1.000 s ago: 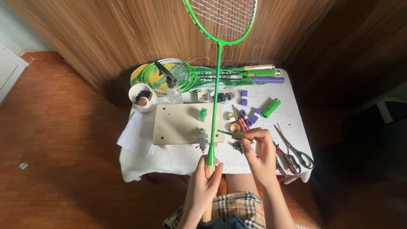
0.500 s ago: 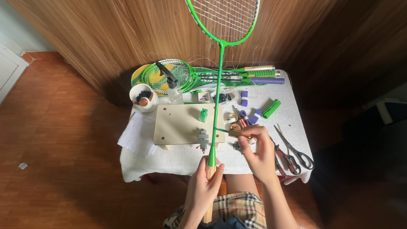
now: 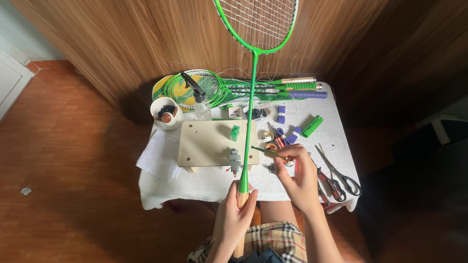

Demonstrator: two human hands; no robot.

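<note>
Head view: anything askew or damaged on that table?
Loose string ends trail from the rackets stacked at the table's far edge. The white cloth hangs bunched off the left side. The held green racket has a bare wooden handle, with no grip wrap.

No packages, labels, signs or screens can be made out here.

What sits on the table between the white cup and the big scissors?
In the head view, between the white cup and scissors lies a beige board with small clamps, crossed by the green racket's shaft.
</note>
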